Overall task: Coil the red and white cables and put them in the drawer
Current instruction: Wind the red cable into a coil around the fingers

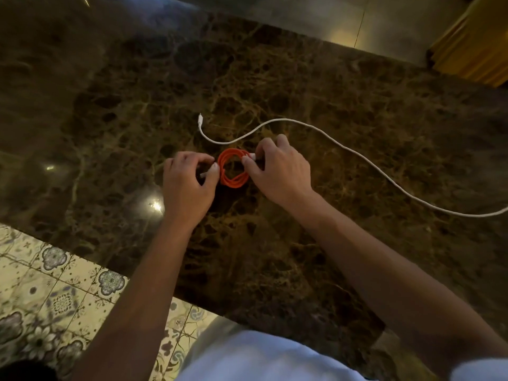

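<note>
The red cable (pixel 232 167), wound into a small coil, is held on the marble table (pixel 357 105) between both hands. Its left side is pinched by the left hand (pixel 189 178), its right white plug by the right hand (pixel 277 167). Just beyond, the white cable (pixel 357 155) lies uncoiled, trailing right.

Both forearms are bare from elbow to wrist, with no watch, rings or bands on the left hand (pixel 189 180) or right hand (pixel 277 171). A light, whitish short-sleeved top (pixel 264 358) covers the torso.
</note>
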